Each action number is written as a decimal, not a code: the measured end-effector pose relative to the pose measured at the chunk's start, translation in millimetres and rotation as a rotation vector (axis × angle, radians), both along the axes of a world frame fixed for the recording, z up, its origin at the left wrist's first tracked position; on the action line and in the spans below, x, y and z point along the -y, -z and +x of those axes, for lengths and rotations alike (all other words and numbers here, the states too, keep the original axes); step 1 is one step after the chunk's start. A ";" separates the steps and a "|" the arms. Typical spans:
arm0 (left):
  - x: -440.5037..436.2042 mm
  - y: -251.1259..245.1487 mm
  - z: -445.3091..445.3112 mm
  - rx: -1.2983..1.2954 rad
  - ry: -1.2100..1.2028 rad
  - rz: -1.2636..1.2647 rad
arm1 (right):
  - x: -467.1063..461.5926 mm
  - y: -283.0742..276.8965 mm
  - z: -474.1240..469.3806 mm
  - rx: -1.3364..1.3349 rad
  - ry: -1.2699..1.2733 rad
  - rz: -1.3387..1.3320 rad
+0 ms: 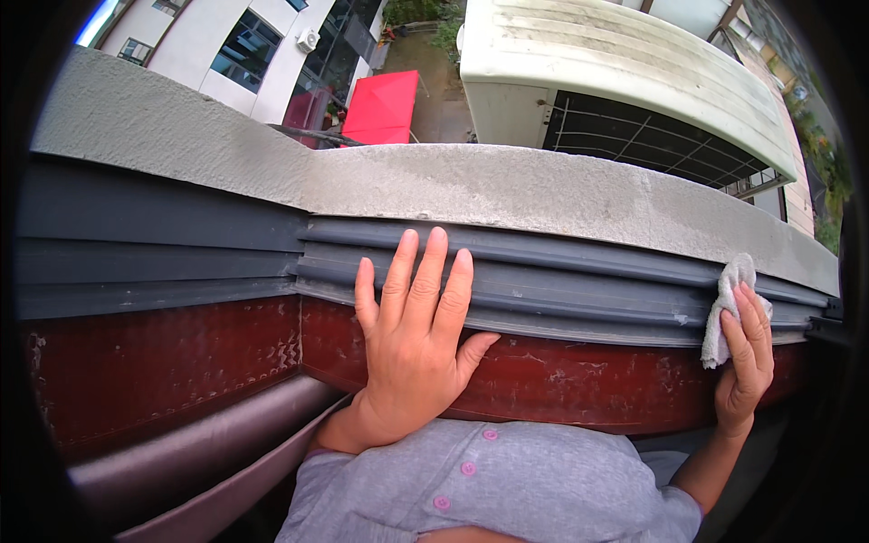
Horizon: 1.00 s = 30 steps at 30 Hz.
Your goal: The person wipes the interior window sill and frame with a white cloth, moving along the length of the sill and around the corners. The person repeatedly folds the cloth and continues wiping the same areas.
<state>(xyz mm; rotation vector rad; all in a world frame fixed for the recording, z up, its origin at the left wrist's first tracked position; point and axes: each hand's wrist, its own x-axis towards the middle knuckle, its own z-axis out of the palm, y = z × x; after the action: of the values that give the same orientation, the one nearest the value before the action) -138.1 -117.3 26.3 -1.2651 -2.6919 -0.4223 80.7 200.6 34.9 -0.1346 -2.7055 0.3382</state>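
Note:
My left hand (415,339) lies with fingers spread over the dark grey metal window track (563,295), its thumb near the reddish-brown sill (543,380). Nothing is held in it. At the right, my right hand (747,346) holds a light grey cloth (723,319) against the same track; the cloth's upper end reaches the edge of the rough concrete ledge (509,180). Small pale marks and scuffs show on the track and sill.
Beyond the ledge stands a weathered outdoor air-conditioner unit (631,54). A red canopy (381,105) and a white building (197,51) are far below outside. At lower left are a shiny rounded brownish surface (217,421) and the track's corner.

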 end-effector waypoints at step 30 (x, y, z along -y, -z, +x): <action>-1.0 4.4 0.2 -0.023 -0.045 0.055 | -38.9 -2.1 11.8 -0.059 0.227 0.113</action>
<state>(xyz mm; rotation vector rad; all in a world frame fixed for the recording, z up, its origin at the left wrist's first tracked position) -137.9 -116.4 21.9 -1.1859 -2.6650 -0.4705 92.5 239.5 37.0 -0.3884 -2.6093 0.1200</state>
